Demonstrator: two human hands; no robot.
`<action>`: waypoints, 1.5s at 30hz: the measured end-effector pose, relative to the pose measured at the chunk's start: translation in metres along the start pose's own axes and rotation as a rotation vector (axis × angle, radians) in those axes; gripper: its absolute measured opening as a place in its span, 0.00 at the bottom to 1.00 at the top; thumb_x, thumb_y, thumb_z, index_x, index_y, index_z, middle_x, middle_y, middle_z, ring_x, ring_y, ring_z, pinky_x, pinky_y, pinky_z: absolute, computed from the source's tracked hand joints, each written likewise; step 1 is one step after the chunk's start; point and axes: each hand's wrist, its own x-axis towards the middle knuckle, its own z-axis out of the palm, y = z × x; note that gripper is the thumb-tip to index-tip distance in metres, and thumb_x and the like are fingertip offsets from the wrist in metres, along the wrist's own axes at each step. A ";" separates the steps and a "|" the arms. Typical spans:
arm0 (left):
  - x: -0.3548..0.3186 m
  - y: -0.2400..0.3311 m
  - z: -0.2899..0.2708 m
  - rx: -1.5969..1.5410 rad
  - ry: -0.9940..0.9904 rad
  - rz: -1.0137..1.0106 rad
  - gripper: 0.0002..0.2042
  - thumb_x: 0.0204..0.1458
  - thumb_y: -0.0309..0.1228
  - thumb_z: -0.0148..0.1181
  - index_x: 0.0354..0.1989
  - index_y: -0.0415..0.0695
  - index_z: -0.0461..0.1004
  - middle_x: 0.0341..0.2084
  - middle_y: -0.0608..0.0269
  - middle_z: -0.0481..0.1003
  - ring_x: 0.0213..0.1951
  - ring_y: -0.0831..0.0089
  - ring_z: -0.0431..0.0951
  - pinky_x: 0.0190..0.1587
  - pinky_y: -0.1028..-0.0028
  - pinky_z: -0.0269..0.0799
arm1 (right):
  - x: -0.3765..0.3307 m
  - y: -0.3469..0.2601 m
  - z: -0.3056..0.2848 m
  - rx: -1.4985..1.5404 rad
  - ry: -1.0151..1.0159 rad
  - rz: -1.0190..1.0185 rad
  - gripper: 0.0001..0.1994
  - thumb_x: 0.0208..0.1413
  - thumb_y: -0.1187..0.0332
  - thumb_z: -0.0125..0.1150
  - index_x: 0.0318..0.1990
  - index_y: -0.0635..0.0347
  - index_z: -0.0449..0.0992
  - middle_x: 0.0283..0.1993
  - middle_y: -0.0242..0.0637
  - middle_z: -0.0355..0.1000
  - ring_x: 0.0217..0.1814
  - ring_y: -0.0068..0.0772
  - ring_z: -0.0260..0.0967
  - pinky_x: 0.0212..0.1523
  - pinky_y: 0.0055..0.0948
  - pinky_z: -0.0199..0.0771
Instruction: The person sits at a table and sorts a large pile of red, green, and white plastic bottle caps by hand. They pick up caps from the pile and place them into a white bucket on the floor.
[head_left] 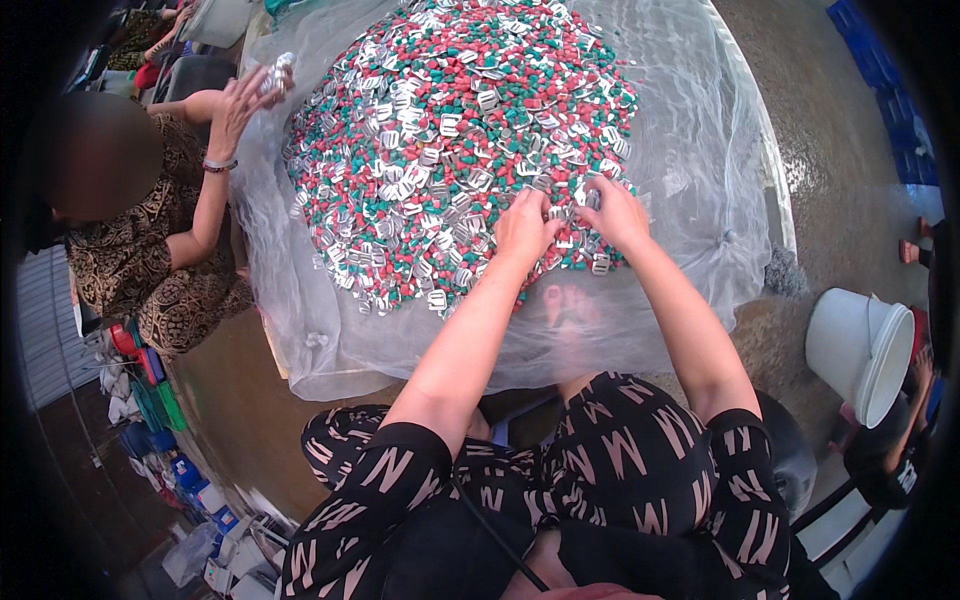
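A wide heap of small red and green pieces (480, 90) is spread in front of me, mixed with many white and grey slotted pieces (451, 124) that look like strap buckles. My left hand (524, 230) rests in the near right part of the heap, its fingers curled and drawn together. Close beside it, my right hand (618, 216) bends its thumb and fingers down among the pieces. A few pale pieces (562, 213) lie between my fingertips. Exactly what either hand grips is too small to tell.
Sheer white netting (690, 130) lies under the heap, over a low surface. At the left, another person's hand (240, 105) holds up a bunch of silvery pieces. A white bucket (835, 335) stands at the right, with blue crates (895, 110) beyond. My bare foot (572, 305) shows beneath the netting.
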 end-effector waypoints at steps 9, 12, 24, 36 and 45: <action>0.040 -0.042 -0.031 -0.307 0.362 0.111 0.12 0.43 0.17 0.45 0.37 0.41 0.68 0.32 0.55 0.73 0.34 0.60 0.77 0.37 0.69 0.72 | 0.006 0.037 -0.014 1.212 -0.259 0.547 0.04 0.41 0.74 0.59 0.21 0.57 0.70 0.22 0.28 0.69 0.22 0.21 0.64 0.27 0.22 0.66; 0.051 -0.030 -0.021 0.053 0.342 0.391 0.18 0.42 0.18 0.48 0.42 0.47 0.73 0.38 0.55 0.72 0.38 0.55 0.75 0.42 0.65 0.72 | 0.001 0.031 -0.005 1.036 -0.279 0.453 0.07 0.44 0.67 0.60 0.30 0.59 0.73 0.25 0.33 0.72 0.26 0.24 0.68 0.30 0.27 0.70; -0.013 -0.042 -0.035 -0.206 0.072 0.144 0.14 0.47 0.29 0.60 0.44 0.50 0.76 0.33 0.58 0.76 0.34 0.62 0.77 0.39 0.68 0.72 | -0.021 0.015 0.000 0.234 -0.064 0.099 0.11 0.46 0.57 0.65 0.33 0.52 0.77 0.29 0.37 0.74 0.34 0.39 0.73 0.33 0.37 0.69; 0.000 -0.056 -0.043 -1.246 -0.139 -0.281 0.09 0.46 0.33 0.65 0.26 0.42 0.72 0.20 0.67 0.74 0.23 0.79 0.76 0.21 0.81 0.68 | -0.011 -0.026 -0.026 -0.041 -0.329 -0.192 0.15 0.48 0.58 0.63 0.44 0.50 0.77 0.39 0.41 0.74 0.42 0.44 0.72 0.39 0.39 0.71; 0.021 -0.019 0.007 0.017 0.157 0.113 0.15 0.35 0.40 0.71 0.34 0.55 0.78 0.28 0.60 0.76 0.31 0.60 0.77 0.36 0.66 0.73 | 0.002 0.031 -0.032 1.018 -0.167 0.430 0.07 0.46 0.68 0.57 0.32 0.61 0.73 0.31 0.37 0.72 0.34 0.36 0.74 0.29 0.31 0.72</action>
